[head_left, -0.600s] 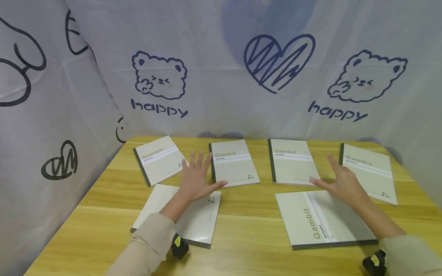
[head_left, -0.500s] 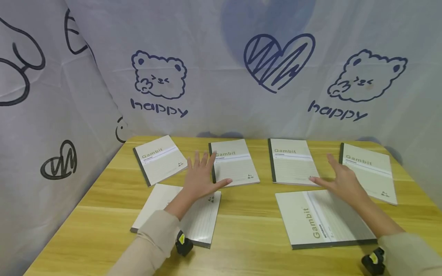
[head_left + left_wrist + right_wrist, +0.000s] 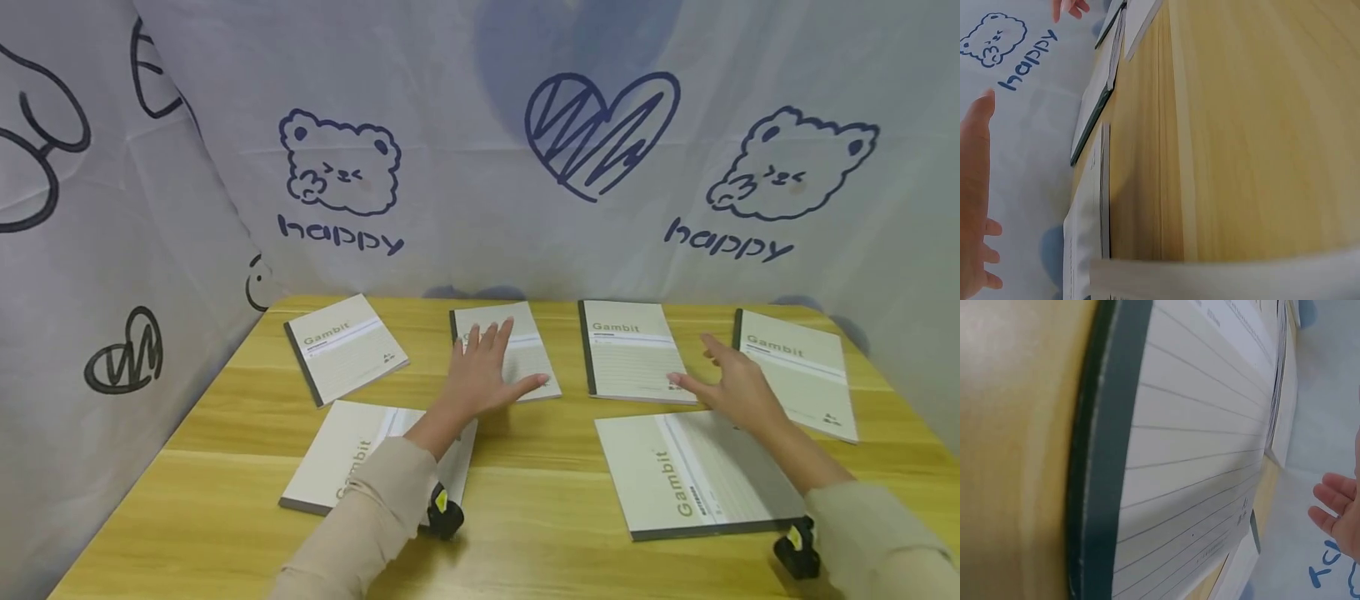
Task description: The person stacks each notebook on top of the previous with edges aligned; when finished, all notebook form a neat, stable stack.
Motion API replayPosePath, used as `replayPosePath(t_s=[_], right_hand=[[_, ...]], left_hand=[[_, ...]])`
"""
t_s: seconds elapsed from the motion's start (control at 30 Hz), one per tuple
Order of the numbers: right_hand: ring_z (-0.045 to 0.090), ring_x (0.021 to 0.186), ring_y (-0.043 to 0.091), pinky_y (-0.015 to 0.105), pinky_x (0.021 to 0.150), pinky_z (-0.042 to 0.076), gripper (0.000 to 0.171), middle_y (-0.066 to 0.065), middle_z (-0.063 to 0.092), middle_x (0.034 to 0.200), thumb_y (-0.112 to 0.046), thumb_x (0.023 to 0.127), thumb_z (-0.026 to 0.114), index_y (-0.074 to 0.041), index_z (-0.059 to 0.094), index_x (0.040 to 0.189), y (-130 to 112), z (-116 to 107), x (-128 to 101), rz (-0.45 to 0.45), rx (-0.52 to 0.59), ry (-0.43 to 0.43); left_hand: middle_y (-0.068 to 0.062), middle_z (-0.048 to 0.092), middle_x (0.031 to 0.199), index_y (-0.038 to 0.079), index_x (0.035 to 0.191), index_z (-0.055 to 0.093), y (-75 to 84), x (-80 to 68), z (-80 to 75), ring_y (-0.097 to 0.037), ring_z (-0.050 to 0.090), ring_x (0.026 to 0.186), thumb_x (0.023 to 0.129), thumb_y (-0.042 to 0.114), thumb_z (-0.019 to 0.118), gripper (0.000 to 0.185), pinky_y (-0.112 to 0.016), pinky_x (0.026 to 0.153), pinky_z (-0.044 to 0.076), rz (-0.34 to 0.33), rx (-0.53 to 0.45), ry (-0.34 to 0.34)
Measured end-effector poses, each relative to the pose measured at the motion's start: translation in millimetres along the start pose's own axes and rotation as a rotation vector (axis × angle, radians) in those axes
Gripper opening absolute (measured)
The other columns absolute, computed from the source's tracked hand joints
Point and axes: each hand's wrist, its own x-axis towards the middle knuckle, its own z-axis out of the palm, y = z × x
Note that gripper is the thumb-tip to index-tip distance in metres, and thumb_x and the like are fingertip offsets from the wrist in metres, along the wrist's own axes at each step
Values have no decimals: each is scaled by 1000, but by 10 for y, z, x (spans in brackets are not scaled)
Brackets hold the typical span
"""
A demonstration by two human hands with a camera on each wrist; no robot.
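Observation:
Several Gambit notebooks with dark spines lie flat on the wooden table. With fingers spread, my left hand (image 3: 480,375) hovers over the second notebook (image 3: 534,362) of the back row, partly hiding its cover. Below that forearm lies a sideways notebook (image 3: 318,467), partly covered by the sleeve. My right hand (image 3: 738,387) is held above the table, thumb and fingers apart, between the third notebook (image 3: 630,354) and the far-right notebook (image 3: 813,367). Its wrist passes over another sideways notebook (image 3: 675,475), whose dark spine (image 3: 1107,456) fills much of the right wrist view. Neither hand holds anything.
At the back left lies one more tilted notebook (image 3: 345,350). A white cloth (image 3: 465,192) with bear and heart drawings hangs behind the wooden table (image 3: 540,500) and along its left side. Black wrist cameras (image 3: 446,512) sit under both wrists, close above the tabletop.
My left hand has moved right, from between the two left back notebooks to over the second one. My right hand has shifted only slightly left. The notebooks lie as before.

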Motion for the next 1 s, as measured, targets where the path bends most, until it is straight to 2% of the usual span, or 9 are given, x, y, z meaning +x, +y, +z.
replayPosePath(t_s=[0.07,0.23,0.4,0.5,0.6,0.77,0.87,1.0], right_hand=[[54,99,48,57,77,46,83,36,53,115,-43,84,64,14,33,136,26,6,16,4,2,-7],[54,101,45,54,78,47,83,35,51,118,-46,86,60,11,30,138,85,12,58,31,14,-84],[55,99,43,53,77,48,83,35,55,113,-49,88,57,12,29,139,126,4,131,47,10,-157],[57,94,41,50,74,49,82,33,57,108,-48,88,57,12,31,137,140,24,175,58,12,-183],[59,85,35,43,67,49,83,31,59,103,-49,88,56,13,32,137,140,59,204,75,11,-209],[52,67,21,29,55,41,86,22,60,89,-51,87,56,14,30,137,136,122,209,93,11,-257],[51,64,19,28,54,39,88,17,60,81,-51,88,55,15,27,138,152,160,201,94,7,-282],[52,66,19,31,57,41,87,16,61,79,-50,88,55,15,27,138,178,195,191,82,2,-303]], left_hand=[[-15,30,150,15,150,14,63,34,20,-41,21,139,82,67,49,92,-59,111,16,0,-19,-6],[-14,35,148,14,149,16,203,119,112,-42,26,137,83,64,50,90,-58,109,24,1,-79,8],[-10,46,140,10,147,25,324,220,260,-36,44,127,83,64,49,87,-50,100,39,28,-75,73],[-10,50,137,8,146,27,403,275,341,-30,50,121,83,64,49,87,-46,94,44,34,-95,93],[-9,50,137,9,146,27,488,325,416,-29,51,120,83,65,48,87,-45,93,45,10,-129,72],[-9,53,134,11,147,26,623,398,554,-29,54,115,83,68,45,87,-44,91,46,-45,-126,22],[-12,56,129,11,146,28,706,434,640,-28,56,111,83,70,43,88,-42,87,48,-58,-105,11],[-14,57,127,10,145,29,789,450,717,-28,56,111,83,71,41,88,-40,88,48,-72,-92,-6]])
